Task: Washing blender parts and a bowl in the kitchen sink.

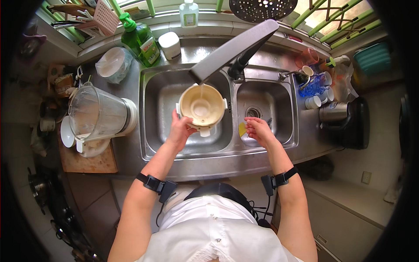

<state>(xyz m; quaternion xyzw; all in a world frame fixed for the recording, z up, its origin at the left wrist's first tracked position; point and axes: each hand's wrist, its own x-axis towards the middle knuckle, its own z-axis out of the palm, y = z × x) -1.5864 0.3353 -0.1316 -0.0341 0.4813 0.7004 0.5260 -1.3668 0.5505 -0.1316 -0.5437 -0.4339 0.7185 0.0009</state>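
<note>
My left hand [181, 129] grips the near left rim of a round cream plastic container [186, 106] with white side tabs, held over the large sink basin [160, 98]. A thin stream of water falls into it from the grey faucet [235, 49]. Over the small basin [278, 98], my right hand [257, 129] has its fingers loosely bent, with nothing visible in them. A yellow piece [242, 129], perhaps a sponge, shows beside its fingertips, partly behind the hand. The round drain [253, 112] lies just beyond.
A clear blender jug [98, 111] lies on its side at the left, above a wooden board [88, 160]. Behind the sink stand a green pump bottle [140, 42] and a white jar [169, 46]. Cups [313, 102] and a metal kettle [334, 112] are on the right.
</note>
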